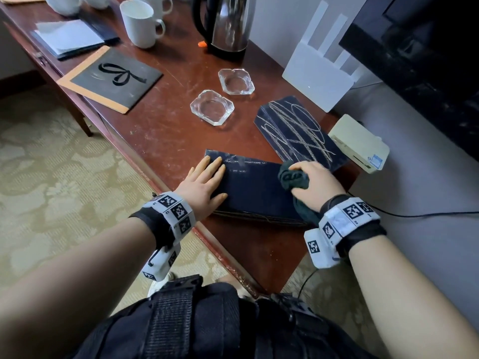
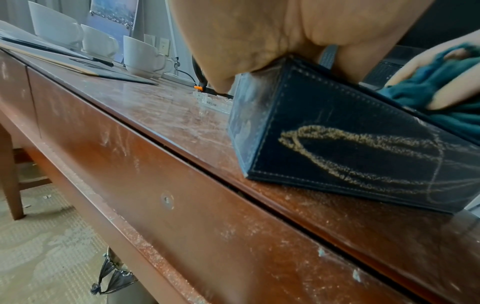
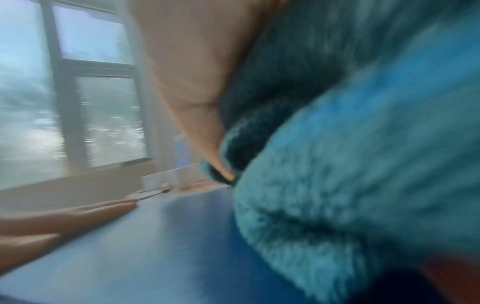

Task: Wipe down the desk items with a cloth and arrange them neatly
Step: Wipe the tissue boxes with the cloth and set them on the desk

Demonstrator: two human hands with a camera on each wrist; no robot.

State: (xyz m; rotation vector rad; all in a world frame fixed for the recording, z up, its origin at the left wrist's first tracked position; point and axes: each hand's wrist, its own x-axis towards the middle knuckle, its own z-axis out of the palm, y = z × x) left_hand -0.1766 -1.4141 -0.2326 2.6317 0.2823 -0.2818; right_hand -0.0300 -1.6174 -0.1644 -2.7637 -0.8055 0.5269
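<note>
A dark blue stitched box (image 1: 254, 187) (image 2: 350, 148) lies on the brown desk (image 1: 166, 130) near its front edge, with chalky scribbles on its side. My left hand (image 1: 204, 180) (image 2: 249, 41) presses flat on the box's left end, fingers straight. My right hand (image 1: 313, 182) grips a bunched teal cloth (image 1: 294, 178) (image 2: 441, 82) (image 3: 363, 164) against the box's right end. A second dark panel (image 1: 298, 133) covered in chalk scribbles lies just behind. The right wrist view is blurred.
Two glass ashtrays (image 1: 211, 107) (image 1: 236, 81) sit mid-desk. Farther back are white mugs (image 1: 141, 23), a steel kettle (image 1: 225, 24), a black mat with an orange edge (image 1: 111, 79) and a notepad (image 1: 67, 37). A white router (image 1: 318, 71) and a beige device (image 1: 360, 143) stand right.
</note>
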